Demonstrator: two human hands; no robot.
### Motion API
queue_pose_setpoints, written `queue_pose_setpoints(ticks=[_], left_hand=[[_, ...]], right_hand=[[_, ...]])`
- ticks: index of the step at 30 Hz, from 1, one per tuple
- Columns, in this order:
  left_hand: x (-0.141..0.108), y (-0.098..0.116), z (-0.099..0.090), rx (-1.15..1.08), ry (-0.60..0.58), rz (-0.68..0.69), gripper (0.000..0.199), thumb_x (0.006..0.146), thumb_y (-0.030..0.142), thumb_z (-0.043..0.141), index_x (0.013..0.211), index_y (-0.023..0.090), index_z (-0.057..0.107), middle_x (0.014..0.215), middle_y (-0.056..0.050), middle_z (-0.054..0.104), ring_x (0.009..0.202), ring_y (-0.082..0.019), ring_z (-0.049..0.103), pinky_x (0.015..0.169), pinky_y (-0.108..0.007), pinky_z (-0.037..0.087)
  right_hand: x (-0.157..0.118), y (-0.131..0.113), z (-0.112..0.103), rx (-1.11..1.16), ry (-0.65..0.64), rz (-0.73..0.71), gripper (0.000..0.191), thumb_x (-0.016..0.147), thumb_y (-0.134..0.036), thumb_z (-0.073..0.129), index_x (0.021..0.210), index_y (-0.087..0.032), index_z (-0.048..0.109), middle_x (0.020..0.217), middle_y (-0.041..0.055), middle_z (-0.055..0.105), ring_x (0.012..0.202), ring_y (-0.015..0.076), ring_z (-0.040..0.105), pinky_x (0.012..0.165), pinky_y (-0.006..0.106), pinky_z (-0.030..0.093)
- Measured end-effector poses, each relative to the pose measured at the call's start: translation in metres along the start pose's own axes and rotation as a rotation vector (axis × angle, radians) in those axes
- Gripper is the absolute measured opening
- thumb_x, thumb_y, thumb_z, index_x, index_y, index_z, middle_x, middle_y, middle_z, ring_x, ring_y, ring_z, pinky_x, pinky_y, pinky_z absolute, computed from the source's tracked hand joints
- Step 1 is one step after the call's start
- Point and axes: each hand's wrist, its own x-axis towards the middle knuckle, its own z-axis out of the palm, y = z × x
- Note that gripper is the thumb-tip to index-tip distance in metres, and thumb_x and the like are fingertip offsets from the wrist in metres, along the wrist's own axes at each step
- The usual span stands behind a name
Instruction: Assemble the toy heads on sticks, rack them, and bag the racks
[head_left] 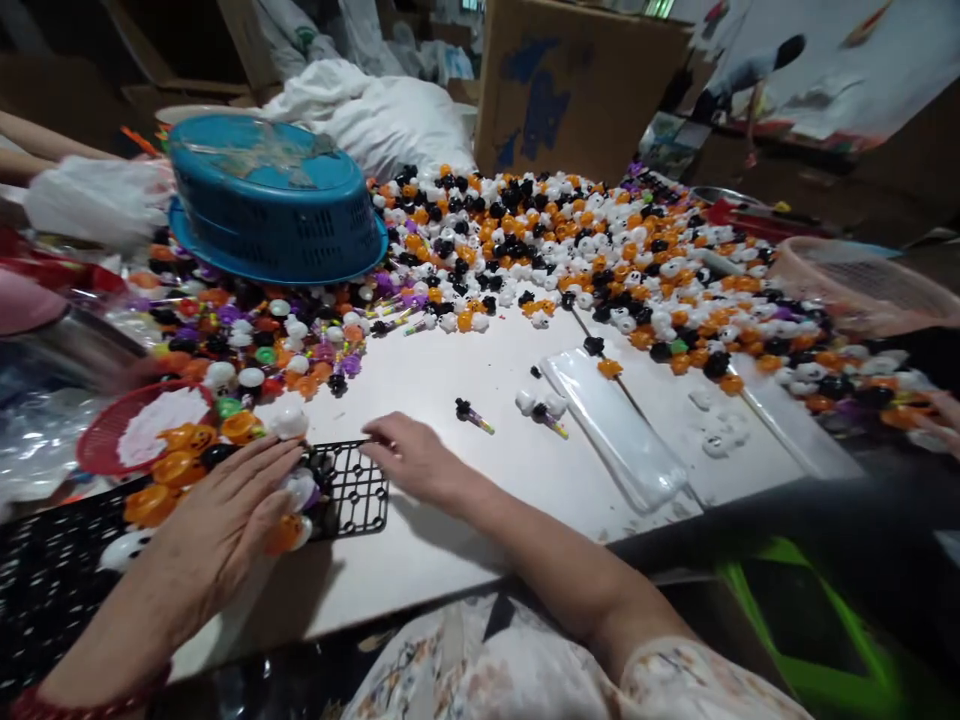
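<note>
- Table, white, beneath the left hand and the right hand.
- Pile of orange, white and black toys, beyond both hands, spreading to the right.
- Tub, blue and upside down (tape across its base), beyond the left hand.
- Grid, black, its bare end just beside the right hand's fingertips; toys cover part of it by the left hand.
- Bags, clear and flat, to the right of the right hand.
- Basket, red, with something white inside, left of the left hand's fingers.
- Left hand: fingers straight and close together, laid over toys; whether it grips any, I cannot tell.
- Right hand: fingers loosely bent and partly open, nothing visible in them.
- Toys, orange pumpkins and white ghosts among them, under and around the left hand.
- Sticks, two, striped and black-topped, beyond and right of the right hand.
</note>
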Motion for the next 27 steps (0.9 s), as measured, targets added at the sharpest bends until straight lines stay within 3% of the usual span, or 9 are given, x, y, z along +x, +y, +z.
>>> queue_pose_setpoints(ticks=[2,5,7,9,14,21,27], left_hand=[[0.0,0.002,-0.003,0.005,-0.009,-0.001,0.042,0.098,0.036,0.037,0.138,0.03,0.047,0.147,-0.001,0.053,0.138,-0.026,0.047,0.116,-0.056,0.039],[0.0,0.006,-0.005,-0.016,-0.001,-0.01,0.043,0.098,0.037,0.039,0.14,0.034,0.046,0.148,0.002,0.052,0.138,-0.025,0.047,0.116,-0.055,0.039],[-0.001,0.006,-0.004,-0.035,0.02,-0.006,0.044,0.097,0.038,0.041,0.14,0.037,0.046,0.15,0.004,0.049,0.139,-0.026,0.046,0.117,-0.055,0.038],[-0.002,0.004,-0.002,-0.035,0.025,0.006,0.045,0.096,0.039,0.041,0.141,0.04,0.045,0.154,0.006,0.044,0.14,-0.026,0.044,0.117,-0.055,0.037],[-0.004,0.001,0.0,0.015,0.038,0.063,0.043,0.096,0.04,0.044,0.138,0.042,0.048,0.152,0.006,0.048,0.134,-0.025,0.051,0.112,-0.048,0.042],[-0.005,0.018,-0.012,0.038,0.082,0.072,0.039,0.099,0.035,0.045,0.133,0.022,0.057,0.142,-0.008,0.058,0.129,-0.025,0.055,0.107,-0.041,0.047],[-0.007,0.027,-0.017,0.03,0.073,0.052,0.038,0.099,0.033,0.047,0.133,0.018,0.057,0.137,-0.011,0.06,0.126,-0.024,0.056,0.106,-0.04,0.047]], right_hand=[[-0.031,0.028,-0.039,-0.189,0.136,0.064,0.013,0.097,-0.027,0.056,0.104,-0.018,0.063,0.106,0.0076,0.063,0.094,0.0172,0.06,0.084,0.029,0.047],[-0.079,0.077,-0.092,-0.566,0.329,0.281,0.009,0.095,-0.024,0.057,0.097,-0.017,0.063,0.102,0.0099,0.06,0.087,0.0203,0.059,0.076,0.031,0.046],[-0.104,0.104,-0.114,-0.788,0.348,0.38,0.013,0.094,-0.026,0.058,0.099,-0.016,0.062,0.102,0.0116,0.058,0.084,0.0223,0.058,0.072,0.032,0.044],[-0.12,0.119,-0.122,-0.919,0.312,0.431,0.015,0.096,-0.026,0.054,0.1,-0.015,0.062,0.1,0.0124,0.058,0.083,0.0231,0.057,0.07,0.032,0.042],[-0.116,0.11,-0.103,-0.933,0.267,0.335,0.017,0.099,-0.02,0.046,0.092,-0.016,0.061,0.094,0.0109,0.062,0.082,0.0216,0.057,0.069,0.031,0.039],[-0.078,0.07,-0.048,-0.663,0.279,0.025,0.011,0.096,-0.019,0.049,0.089,-0.017,0.057,0.08,0.0036,0.061,0.067,0.0165,0.053,0.056,0.027,0.031],[-0.054,0.046,-0.015,-0.618,0.176,-0.122,0.01,0.095,-0.014,0.05,0.091,-0.017,0.058,0.086,0.0047,0.06,0.066,0.015,0.052,0.055,0.027,0.029]])
